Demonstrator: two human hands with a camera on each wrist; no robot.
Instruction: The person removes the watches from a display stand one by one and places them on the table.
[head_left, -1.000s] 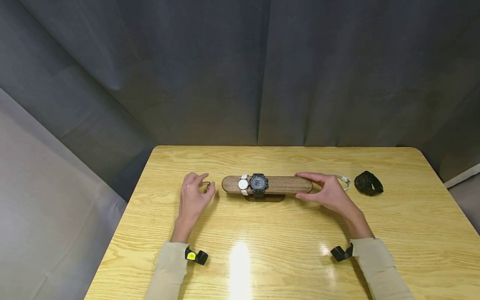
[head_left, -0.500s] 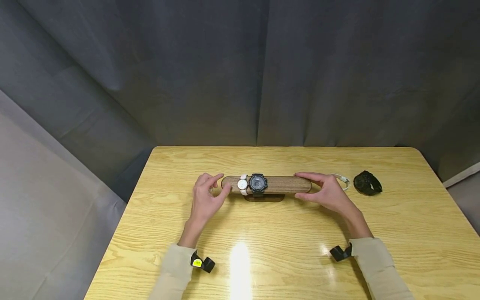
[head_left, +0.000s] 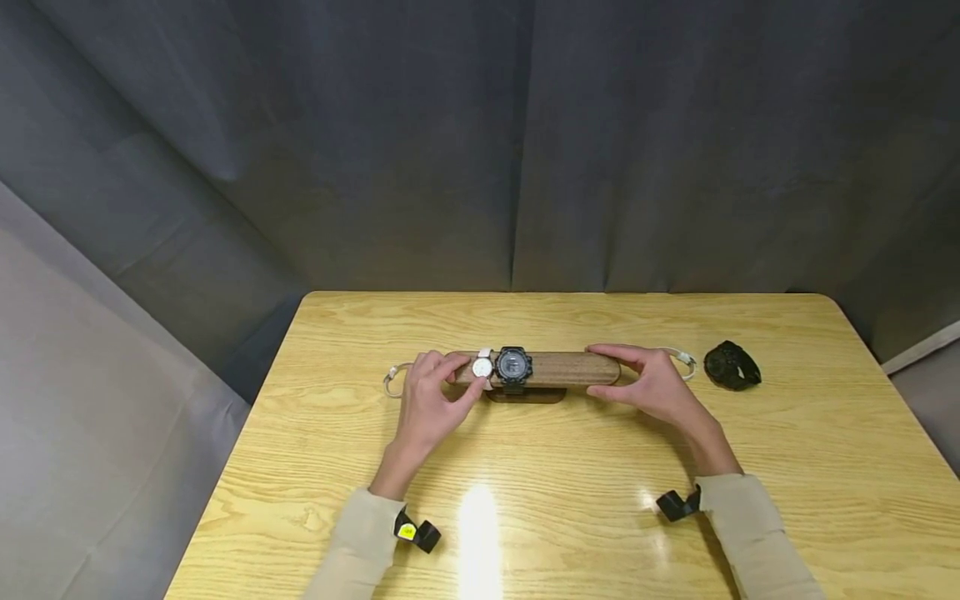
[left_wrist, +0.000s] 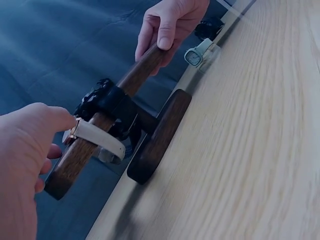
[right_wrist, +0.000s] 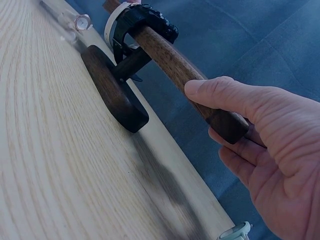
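A T-shaped wooden watch stand (head_left: 562, 368) stands on the table with two wristwatches strapped round its bar. Nearer its left end is a white-strapped wristwatch (head_left: 482, 367); against that sits a chunky black digital watch (head_left: 513, 365). My left hand (head_left: 432, 407) pinches the white-strapped wristwatch, thumb at the case in the left wrist view and fingers partly hidden behind the bar. At the bar's right end, my right hand (head_left: 663, 389) grips the stand, thumb (right_wrist: 215, 93) on one face and fingers curled behind. The stand's base (right_wrist: 112, 92) rests on the wood.
Left of the stand lies a slim pale-strapped watch (head_left: 392, 383). Beyond my right hand is a mint-green watch (left_wrist: 194, 56), partly covered in the head view. Another black watch (head_left: 731, 367) lies farther right. A dark curtain (head_left: 420, 167) hangs behind the table (head_left: 570, 500).
My left hand has moved right, from beside the slim watch at the left to the white-strapped wristwatch on the bar. The slim watch now shows. My right hand keeps its grip on the stand.
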